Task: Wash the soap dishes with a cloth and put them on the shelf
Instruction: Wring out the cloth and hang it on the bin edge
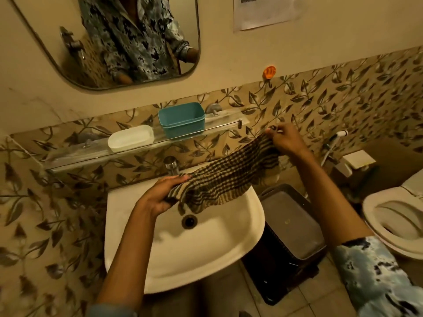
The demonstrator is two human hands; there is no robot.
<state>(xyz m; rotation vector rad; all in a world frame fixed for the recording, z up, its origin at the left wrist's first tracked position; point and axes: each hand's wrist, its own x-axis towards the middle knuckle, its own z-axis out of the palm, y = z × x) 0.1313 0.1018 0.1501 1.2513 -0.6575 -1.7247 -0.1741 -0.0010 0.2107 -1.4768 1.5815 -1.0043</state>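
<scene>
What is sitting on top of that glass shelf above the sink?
A white soap dish and a teal tub stand on the glass shelf. The tub looks empty from here, though its floor is partly hidden by its front wall.

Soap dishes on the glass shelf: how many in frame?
2. White soap dish sits left of centre on the shelf; teal soap dish stands to its right, near the shelf's middle. None in the sink; both hands hold only the checked cloth.

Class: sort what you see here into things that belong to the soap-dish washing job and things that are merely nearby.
Belong: checked cloth, held by left hand and right hand; white soap dish; teal soap dish; glass shelf; sink; tap.

Nearby: mirror, orange hook, bin, toilet.
</scene>
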